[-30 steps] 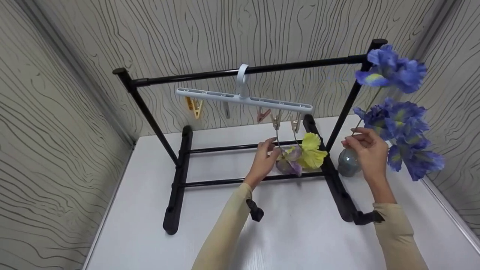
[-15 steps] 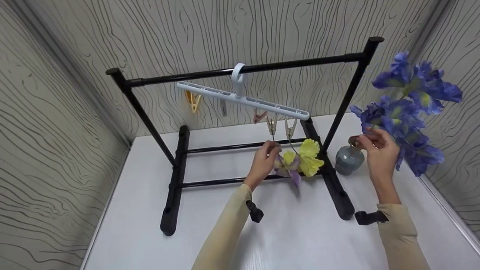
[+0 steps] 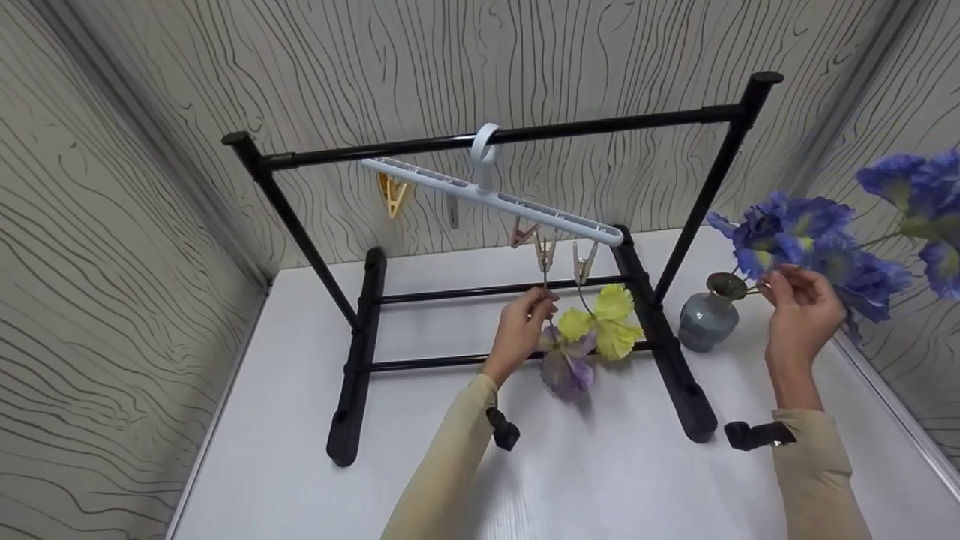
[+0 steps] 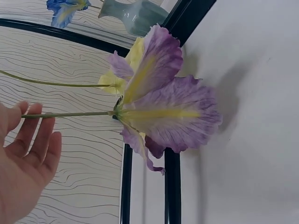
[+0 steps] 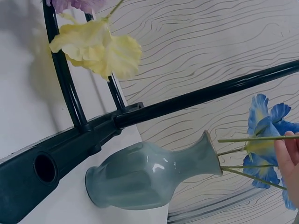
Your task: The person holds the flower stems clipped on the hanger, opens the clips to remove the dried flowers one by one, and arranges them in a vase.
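1. Pale walls [image 3: 585,67] with dark wavy grain lines enclose a white table [image 3: 615,487].
2. On the table stands a black rack [image 3: 681,390], and a light blue hanger [image 3: 442,182] hooks over its top bar, sloping down to the right.
3. From the hanger hang a yellow clip [image 3: 395,201], a pink clip [image 3: 519,233] and two beige clips [image 3: 544,256].
4. One beige clip holds a purple flower [image 3: 566,371] head down; the other holds a yellow flower [image 3: 615,322] just beside it.
5. The left hand [image 3: 517,330] pinches the purple flower's stem between thumb and fingers, below the clip.
6. Right of the rack, a glossy blue-grey vase [image 3: 709,322] stands upright with blue flowers [image 3: 795,232] leaning out of its mouth.
7. The right hand [image 3: 804,315] pinches the stem of another blue flower [image 3: 926,199]; the stem's end is just outside the vase mouth.
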{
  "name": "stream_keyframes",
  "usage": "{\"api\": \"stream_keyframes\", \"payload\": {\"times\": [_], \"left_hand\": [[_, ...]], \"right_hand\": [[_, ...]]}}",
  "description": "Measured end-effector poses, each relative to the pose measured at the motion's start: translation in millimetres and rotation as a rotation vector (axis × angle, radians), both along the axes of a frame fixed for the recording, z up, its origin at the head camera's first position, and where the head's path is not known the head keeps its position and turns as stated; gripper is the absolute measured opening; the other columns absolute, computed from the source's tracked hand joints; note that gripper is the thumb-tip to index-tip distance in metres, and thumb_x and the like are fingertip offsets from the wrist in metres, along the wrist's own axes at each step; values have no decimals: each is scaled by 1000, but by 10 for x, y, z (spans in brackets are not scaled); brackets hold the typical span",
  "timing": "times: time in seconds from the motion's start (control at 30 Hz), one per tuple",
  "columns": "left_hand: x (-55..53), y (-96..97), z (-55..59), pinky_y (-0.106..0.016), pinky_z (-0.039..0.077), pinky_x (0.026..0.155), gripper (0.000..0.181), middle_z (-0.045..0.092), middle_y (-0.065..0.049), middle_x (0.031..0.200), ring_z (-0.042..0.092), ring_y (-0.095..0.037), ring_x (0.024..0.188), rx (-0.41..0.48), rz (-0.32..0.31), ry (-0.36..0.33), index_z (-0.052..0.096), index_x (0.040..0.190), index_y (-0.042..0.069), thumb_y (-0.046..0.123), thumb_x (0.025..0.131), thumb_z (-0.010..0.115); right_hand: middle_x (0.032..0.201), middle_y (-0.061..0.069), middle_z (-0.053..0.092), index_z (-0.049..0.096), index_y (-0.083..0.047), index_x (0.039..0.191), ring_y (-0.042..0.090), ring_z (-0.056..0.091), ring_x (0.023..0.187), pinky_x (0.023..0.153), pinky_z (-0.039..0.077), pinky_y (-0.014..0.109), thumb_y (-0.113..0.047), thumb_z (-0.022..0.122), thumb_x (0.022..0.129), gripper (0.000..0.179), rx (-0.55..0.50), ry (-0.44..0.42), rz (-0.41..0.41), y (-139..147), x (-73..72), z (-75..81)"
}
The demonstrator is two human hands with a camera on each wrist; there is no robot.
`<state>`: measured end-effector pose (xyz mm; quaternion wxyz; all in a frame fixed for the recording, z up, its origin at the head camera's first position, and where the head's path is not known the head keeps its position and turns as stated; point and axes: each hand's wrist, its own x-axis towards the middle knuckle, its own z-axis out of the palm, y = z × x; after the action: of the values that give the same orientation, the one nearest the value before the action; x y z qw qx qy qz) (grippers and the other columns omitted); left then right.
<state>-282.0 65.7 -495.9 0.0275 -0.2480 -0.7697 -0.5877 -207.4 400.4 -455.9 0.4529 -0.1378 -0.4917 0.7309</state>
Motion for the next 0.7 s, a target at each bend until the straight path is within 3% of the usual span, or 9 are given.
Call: {"api": "stream_keyframes", "payload": {"times": [0.2, 0.4, 0.7], "left_hand": [[88, -75, -42, -30, 58, 77, 16, 72, -14, 99, 72, -26, 86, 46, 73, 46, 71, 111, -2, 3, 106, 57], [155, -99, -94, -25, 56, 73, 10, 72, -11, 95, 69, -20, 83, 86, 139, 37, 70, 109, -3, 1, 101, 64], [194, -97, -157, -28, 60, 72, 6, 71, -14, 92, 70, -24, 83, 124, 111, 5, 69, 101, -4, -2, 99, 64]], "right_hand": [[90, 15, 61, 67, 7, 117, 20, 71, 81, 76, 60, 24, 16, 65, 92, 26, -19, 58, -60, 14, -13, -54], [95, 13, 64, 67, 7, 113, 21, 69, 89, 81, 58, 22, 12, 61, 97, 18, 17, 23, -96, 33, -24, -76], [90, 11, 69, 70, 9, 102, 18, 71, 87, 82, 58, 21, 9, 62, 97, 9, -22, -36, -49, 46, -59, -256]]}}
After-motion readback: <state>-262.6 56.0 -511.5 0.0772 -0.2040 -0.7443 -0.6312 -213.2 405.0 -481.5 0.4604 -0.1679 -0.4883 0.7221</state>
